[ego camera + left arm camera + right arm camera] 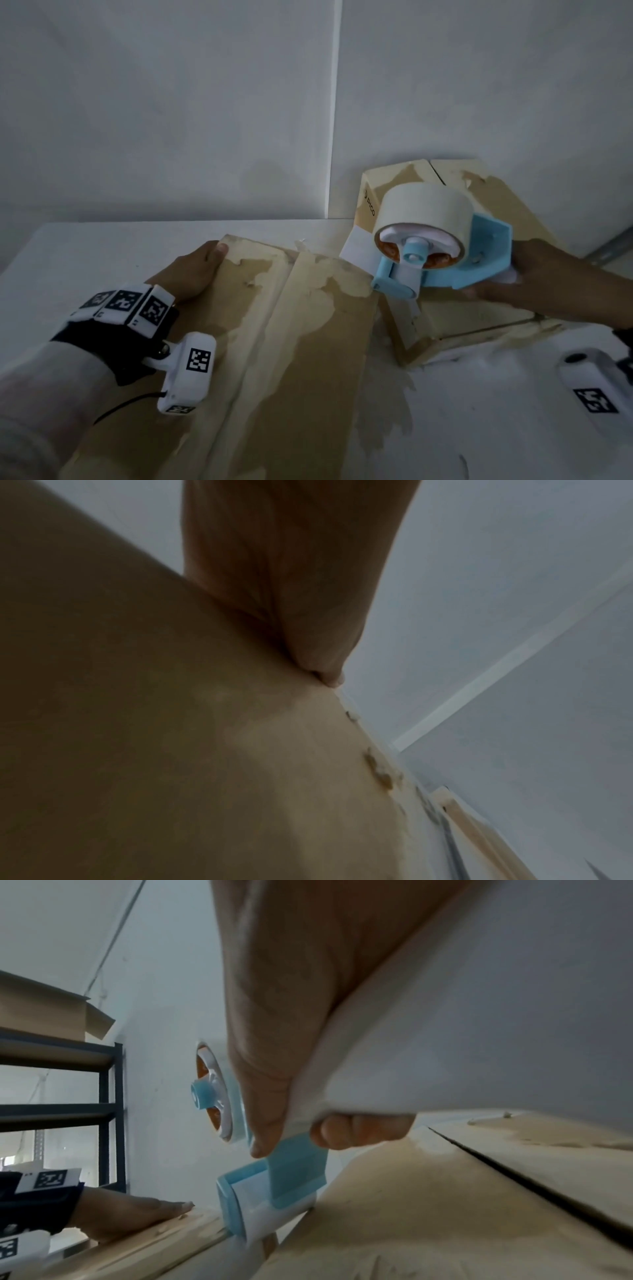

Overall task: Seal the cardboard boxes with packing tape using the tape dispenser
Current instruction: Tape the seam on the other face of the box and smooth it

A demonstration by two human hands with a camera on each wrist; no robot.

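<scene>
Gripping tape dispenser (442,250) with right hand (534,277), fingers (359,1131) curled round handle; pressing near cardboard box (274,342) with flat left hand (195,270).

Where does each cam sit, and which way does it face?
Head: on the head, facing forward and down; shows left hand, right hand, tape dispenser, two cardboard boxes.
Left wrist: looks along the left hand, pressed flat on the near cardboard box.
Right wrist: looks along the right hand gripping the tape dispenser.
Shared: the head and right wrist views both show the dispenser and the left hand.
</scene>
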